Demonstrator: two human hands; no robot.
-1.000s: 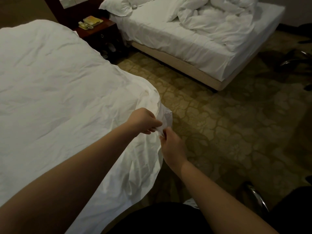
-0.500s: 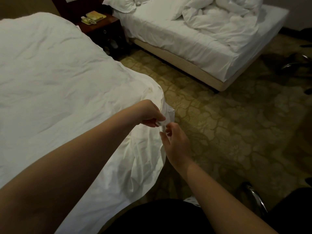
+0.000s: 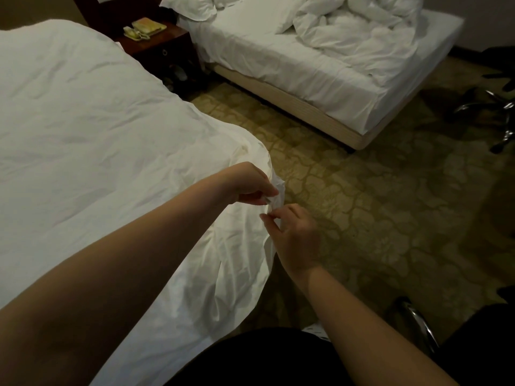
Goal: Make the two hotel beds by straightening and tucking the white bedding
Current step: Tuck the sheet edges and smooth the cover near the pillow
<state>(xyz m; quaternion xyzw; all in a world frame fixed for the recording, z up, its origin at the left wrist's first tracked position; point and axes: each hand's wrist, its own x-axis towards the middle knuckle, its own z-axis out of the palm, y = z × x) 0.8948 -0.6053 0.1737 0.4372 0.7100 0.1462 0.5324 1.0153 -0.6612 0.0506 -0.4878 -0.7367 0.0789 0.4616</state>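
The near bed fills the left side, covered by a smoothed white duvet whose corner hangs over the foot end. My left hand pinches that corner from above. Just below it, my right hand pinches the same corner's edge with thumb and fingertips. The far bed stands at the top right with a crumpled white duvet heaped on it and pillows at its head.
A dark wooden nightstand with a telephone stands between the beds. Patterned carpet covers the floor on the right. Chrome chair legs show at the right edge, and another chrome leg is near my right arm.
Both hands have stayed at the duvet corner. My right hand loosened its grip and now pinches the fabric edge slightly lower, a little apart from my left hand.
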